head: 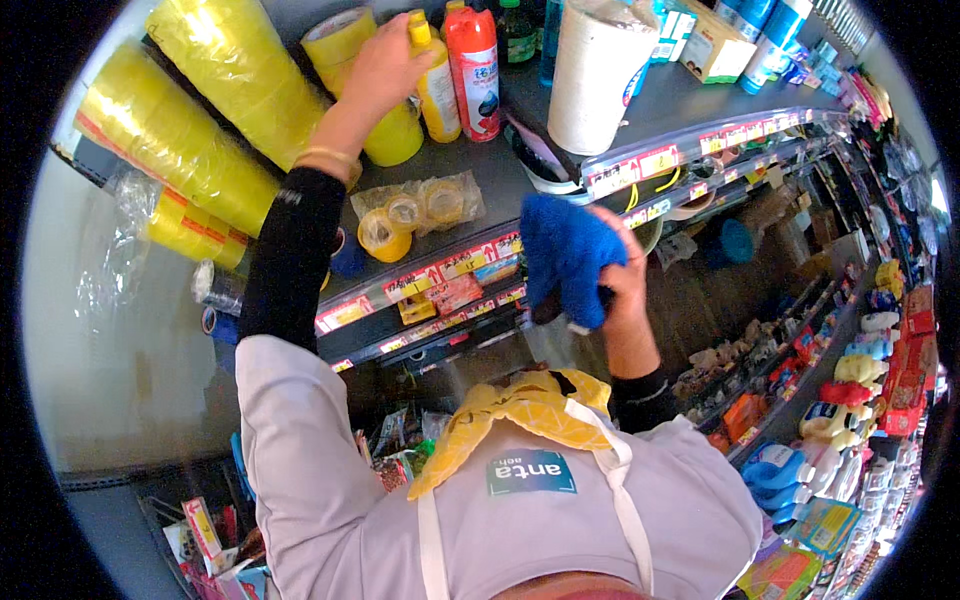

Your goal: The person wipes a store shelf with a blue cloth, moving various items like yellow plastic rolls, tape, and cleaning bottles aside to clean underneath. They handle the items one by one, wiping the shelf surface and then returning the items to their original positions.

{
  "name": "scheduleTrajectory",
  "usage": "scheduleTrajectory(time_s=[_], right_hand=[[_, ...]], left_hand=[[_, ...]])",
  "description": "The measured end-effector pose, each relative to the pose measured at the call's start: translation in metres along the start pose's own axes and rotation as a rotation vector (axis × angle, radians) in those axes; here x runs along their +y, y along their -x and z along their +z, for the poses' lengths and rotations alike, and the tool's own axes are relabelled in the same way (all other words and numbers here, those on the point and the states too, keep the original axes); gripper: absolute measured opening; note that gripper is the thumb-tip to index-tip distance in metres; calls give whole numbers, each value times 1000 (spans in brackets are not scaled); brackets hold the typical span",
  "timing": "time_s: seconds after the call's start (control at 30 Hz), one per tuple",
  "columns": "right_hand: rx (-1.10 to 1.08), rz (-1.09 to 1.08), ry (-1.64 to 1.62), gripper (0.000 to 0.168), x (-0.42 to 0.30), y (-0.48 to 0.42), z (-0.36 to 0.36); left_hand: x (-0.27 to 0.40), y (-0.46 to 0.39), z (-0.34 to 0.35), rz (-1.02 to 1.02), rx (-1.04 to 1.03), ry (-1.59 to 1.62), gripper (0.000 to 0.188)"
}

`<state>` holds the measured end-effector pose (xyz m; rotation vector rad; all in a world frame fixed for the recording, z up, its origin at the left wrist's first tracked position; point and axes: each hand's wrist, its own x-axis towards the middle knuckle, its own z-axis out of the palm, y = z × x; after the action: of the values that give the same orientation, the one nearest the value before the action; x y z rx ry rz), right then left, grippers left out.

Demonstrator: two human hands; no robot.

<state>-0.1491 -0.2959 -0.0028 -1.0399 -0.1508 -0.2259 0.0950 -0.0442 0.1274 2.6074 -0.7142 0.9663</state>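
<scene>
With fingers around its upper part, my left hand (390,64) holds a yellow plastic bottle (437,86) on the shelf, beside a red spray can (474,75). Rolls of yellow tape (341,45) stand just behind that hand. A crumpled blue cloth (571,259) hangs in my right hand (628,281), in front of the shelf's price-label edge; the fingers are partly hidden by it. Small tape rolls in clear wrap (424,204) lie on the shelf below the bottle. A white wrapped roll (600,75) stands to the right of the can.
Large stacks of yellow tape (180,142) lean at the left. The shelf edge with price labels (442,274) runs below my forearms. Lower shelves (457,319) hold small packets. Across the aisle, bottles (776,476) and other goods line more shelves.
</scene>
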Motion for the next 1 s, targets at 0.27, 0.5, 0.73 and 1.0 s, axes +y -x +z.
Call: scheduleTrajectory(time_s=[0.27, 0.5, 0.73, 1.0], right_hand=[[-37, 260, 142, 66, 31, 53, -12], [8, 285, 152, 61, 38, 64, -34], [13, 340, 92, 62, 43, 70, -32], [-20, 347, 111, 61, 49, 76, -32]], left_hand=[[5, -11, 40, -267, 83, -41, 80], [15, 0, 53, -310, -1, -129, 69], [-42, -5, 93, -293, 1, -159, 77], [33, -1, 30, -388, -115, -39, 53]])
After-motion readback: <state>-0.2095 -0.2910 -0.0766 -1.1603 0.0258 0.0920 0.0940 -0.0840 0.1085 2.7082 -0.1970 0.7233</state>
